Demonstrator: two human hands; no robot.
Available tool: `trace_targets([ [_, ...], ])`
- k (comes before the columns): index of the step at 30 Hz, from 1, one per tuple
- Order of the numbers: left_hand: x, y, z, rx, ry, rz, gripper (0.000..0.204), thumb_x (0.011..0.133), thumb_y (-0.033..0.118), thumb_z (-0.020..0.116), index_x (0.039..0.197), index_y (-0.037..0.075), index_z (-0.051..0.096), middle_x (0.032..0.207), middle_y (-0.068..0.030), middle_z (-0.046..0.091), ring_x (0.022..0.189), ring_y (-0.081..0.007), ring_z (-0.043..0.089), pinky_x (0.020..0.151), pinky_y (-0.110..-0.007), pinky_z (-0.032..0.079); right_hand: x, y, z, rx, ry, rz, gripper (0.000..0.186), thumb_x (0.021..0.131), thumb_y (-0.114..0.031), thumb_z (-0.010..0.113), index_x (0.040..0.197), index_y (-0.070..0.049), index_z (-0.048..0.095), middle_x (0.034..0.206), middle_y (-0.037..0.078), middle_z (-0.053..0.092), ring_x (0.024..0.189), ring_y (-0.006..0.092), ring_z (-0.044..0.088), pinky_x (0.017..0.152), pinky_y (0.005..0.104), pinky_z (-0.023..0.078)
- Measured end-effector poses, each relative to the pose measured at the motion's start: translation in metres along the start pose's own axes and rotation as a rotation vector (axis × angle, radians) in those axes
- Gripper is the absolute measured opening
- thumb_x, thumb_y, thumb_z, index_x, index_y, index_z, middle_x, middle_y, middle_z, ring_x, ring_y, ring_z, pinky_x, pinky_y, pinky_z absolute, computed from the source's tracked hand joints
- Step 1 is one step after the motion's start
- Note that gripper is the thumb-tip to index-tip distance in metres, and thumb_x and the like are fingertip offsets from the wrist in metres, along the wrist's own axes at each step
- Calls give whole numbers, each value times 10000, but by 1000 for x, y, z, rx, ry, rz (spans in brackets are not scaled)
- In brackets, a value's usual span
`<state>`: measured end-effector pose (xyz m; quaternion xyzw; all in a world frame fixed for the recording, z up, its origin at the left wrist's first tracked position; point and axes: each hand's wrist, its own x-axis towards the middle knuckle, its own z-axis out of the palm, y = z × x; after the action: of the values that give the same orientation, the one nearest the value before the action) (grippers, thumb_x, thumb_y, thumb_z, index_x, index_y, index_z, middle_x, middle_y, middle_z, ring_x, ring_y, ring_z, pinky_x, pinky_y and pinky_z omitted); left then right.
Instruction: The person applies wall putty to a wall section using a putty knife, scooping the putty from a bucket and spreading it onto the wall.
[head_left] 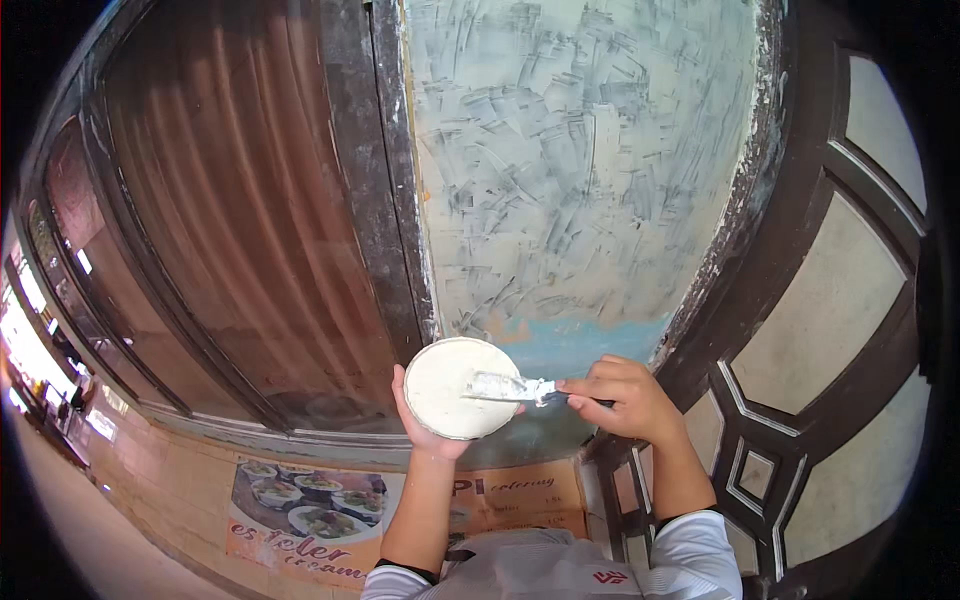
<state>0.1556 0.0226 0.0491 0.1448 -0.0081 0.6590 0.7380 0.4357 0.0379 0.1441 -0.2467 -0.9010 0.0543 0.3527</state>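
Note:
My left hand holds up a round tub of off-white paste from below, its fingers and thumb wrapped about the side. A putty knife lies across the tub's top, its blade smeared with white paste and resting on or just over the surface. The dark handle is gripped in my right hand, with the fingers closed round it. Beyond the tub stands a wall panel covered in rough whitish strokes over grey, with a light blue strip at its lower part.
Dark wooden frames edge the panel on both sides. A glazed window with a brown curtain is on the left; a dark door with pale panels stands close on the right. Below, a printed food banner hangs on the tiled lower wall.

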Motion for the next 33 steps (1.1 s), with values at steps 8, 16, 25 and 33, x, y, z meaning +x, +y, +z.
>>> trace_targets([
  [8,-1,8,-11,-306,-72,-29,921,932,781,403,1509,67,478,1531,-230,486,1348,-504,491,1077,-738,399,-1,-1,-2,25,-94,69,246,848,-147,794,1092,-129,813,703,62,584,686,245,555,641,369,465],
  [16,1,8,-8,-72,116,35,908,919,783,421,1517,102,473,1544,-211,472,1362,-516,467,1001,-875,331,1,3,-12,93,-68,100,205,870,-103,752,1064,-60,804,699,80,626,655,256,586,632,370,472],
  [25,3,0,5,-144,-93,-75,955,906,807,406,1564,115,391,1610,-221,376,1405,-569,394,1014,-906,274,-10,32,-5,794,-67,661,411,1119,-278,465,1163,44,717,703,28,633,556,88,530,514,254,425],
  [33,12,-9,7,-70,-46,-103,954,907,791,431,1550,86,423,1594,-278,379,1365,-678,345,987,-911,268,-19,43,4,891,-78,672,463,1120,-364,466,1186,34,693,774,28,653,598,68,538,533,225,413],
])
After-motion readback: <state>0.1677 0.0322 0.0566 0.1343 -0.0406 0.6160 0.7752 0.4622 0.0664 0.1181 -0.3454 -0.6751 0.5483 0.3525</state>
